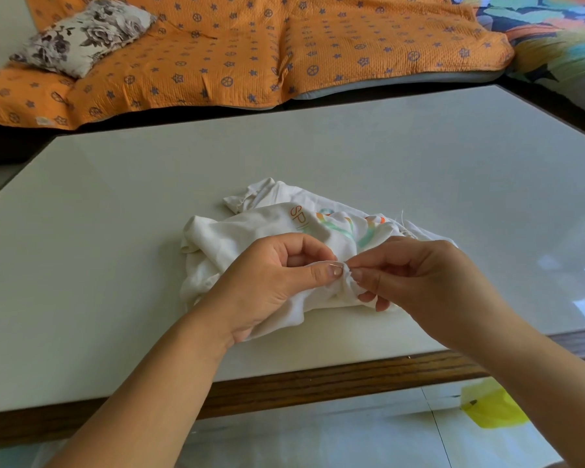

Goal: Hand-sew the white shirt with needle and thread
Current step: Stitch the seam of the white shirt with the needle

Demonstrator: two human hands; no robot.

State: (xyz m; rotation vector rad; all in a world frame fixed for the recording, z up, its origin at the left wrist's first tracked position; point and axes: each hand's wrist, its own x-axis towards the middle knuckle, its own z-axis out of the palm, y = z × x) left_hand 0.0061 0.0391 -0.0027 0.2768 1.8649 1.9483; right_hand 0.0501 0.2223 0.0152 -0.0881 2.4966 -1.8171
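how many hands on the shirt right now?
2. The left hand pinches a fold of the white shirt near its front edge; the right hand pinches the same bunched fold right beside it. Both are fully in view.

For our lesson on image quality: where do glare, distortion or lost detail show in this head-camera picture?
Head view: bright glare on the glossy table at right; wide-angle lens bows its edges; the white shirt casts a soft shadow; no needle resolves between the left hand and right hand.
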